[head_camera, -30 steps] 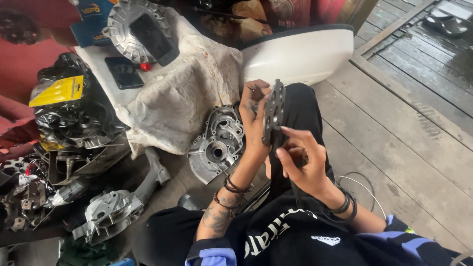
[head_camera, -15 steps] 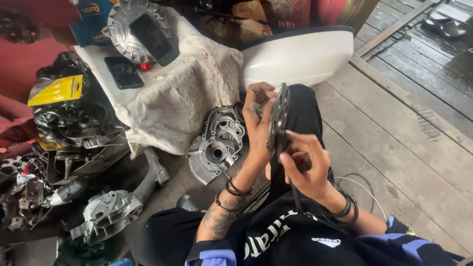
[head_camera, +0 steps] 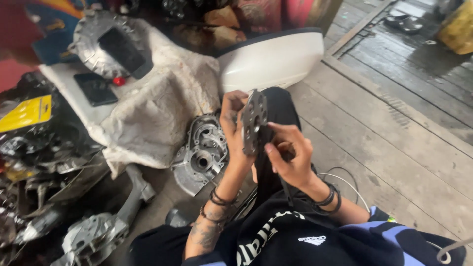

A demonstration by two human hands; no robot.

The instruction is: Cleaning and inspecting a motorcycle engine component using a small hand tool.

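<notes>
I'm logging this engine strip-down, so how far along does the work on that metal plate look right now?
Done: the grey aluminium engine casing lies open on the floor beside the dirty white cloth, other engine parts scattered to the left. In hand: the left hand holds the flat perforated metal plate upright while the right hand works its lower edge with a thin dark tool. Left: the plate is not mounted on anything.

Dull grey metal plate, rough cloth, glossy white panel, worn wooden floor
</notes>
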